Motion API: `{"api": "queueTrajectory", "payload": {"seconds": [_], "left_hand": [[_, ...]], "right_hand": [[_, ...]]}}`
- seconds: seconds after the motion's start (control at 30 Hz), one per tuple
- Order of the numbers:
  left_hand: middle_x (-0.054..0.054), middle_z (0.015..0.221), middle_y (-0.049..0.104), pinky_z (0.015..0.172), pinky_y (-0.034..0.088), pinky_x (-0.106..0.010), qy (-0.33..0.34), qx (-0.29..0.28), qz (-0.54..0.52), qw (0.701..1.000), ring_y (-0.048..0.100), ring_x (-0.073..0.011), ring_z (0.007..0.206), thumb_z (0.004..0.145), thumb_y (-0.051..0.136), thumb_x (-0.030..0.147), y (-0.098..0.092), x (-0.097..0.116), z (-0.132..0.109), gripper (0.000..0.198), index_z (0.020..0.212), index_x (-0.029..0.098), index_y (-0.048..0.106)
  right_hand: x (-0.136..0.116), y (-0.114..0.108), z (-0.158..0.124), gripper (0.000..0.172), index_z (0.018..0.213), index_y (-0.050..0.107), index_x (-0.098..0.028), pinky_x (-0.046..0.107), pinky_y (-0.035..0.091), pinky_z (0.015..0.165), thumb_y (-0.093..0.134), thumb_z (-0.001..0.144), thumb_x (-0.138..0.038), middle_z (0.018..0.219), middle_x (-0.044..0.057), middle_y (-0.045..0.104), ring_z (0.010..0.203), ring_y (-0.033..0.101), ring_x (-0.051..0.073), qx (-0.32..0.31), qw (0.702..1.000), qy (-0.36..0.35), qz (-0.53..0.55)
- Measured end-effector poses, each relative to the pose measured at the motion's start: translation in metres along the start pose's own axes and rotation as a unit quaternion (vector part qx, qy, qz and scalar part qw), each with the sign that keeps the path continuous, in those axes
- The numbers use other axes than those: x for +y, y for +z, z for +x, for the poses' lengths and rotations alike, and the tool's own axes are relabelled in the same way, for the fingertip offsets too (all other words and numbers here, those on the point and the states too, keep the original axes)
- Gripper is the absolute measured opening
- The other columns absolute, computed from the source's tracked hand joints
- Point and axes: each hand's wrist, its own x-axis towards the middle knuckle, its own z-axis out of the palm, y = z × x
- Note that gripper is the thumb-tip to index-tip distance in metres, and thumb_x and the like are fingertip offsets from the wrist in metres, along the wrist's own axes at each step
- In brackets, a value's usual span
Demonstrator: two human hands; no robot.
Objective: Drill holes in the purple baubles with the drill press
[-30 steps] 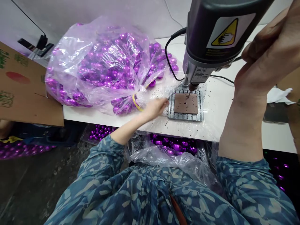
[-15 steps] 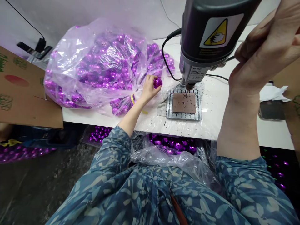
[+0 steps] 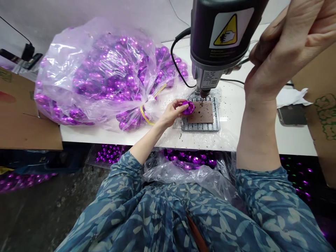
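Note:
My left hand (image 3: 173, 112) pinches a shiny purple faceted ball (image 3: 188, 107) at the left edge of a brown pad (image 3: 202, 113) lying on a grey metal drill table (image 3: 200, 126). A bench drill (image 3: 222, 35) hangs over the pad, its bit (image 3: 202, 98) just above the pad's far edge. High at the right, my right hand (image 3: 285, 52) is closed around what seems to be the drill's lever, mostly hidden by the fingers.
A big clear plastic bag of purple balls (image 3: 105, 77), tied with yellow band, fills the white bench's (image 3: 262, 140) left. Black specks litter the bench. More purple balls in plastic (image 3: 189, 162) lie below the bench. Cardboard boxes (image 3: 23, 119) flank both sides; a phone (image 3: 291, 117) lies at right.
My left hand picked a purple ball from beside the bag and carried it right and down to the brown pad. My right hand stays raised.

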Motion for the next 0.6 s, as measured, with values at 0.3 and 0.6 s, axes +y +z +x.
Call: {"api": "queueTrajectory", "payload": {"seconds": [0.3,0.6], "left_hand": [[-0.011,0.124,0.08,0.105,0.062,-0.04,0.068,-0.008,0.063,0.996,0.078,-0.0245,0.115,0.078,0.098,0.059,0.015,-0.019,0.018,0.067,0.123,0.022,0.065],[-0.011,0.125,0.079,0.105,0.061,-0.044,0.104,0.001,0.154,0.983,0.077,-0.026,0.113,0.082,0.095,0.039,0.036,-0.028,0.019,0.058,0.127,0.02,0.066]], "right_hand": [[-0.005,0.001,-0.003,0.066,0.068,0.033,-0.014,0.016,0.02,0.052,0.065,0.075,-0.072,0.048,-0.008,0.029,0.044,0.031,-0.006,0.005,1.0,0.003,0.0],[-0.009,0.0,-0.003,0.061,0.068,0.032,-0.014,0.013,0.021,0.052,0.065,0.078,-0.065,0.049,-0.009,0.028,0.044,0.032,-0.007,-0.004,1.0,0.007,0.011]]}}
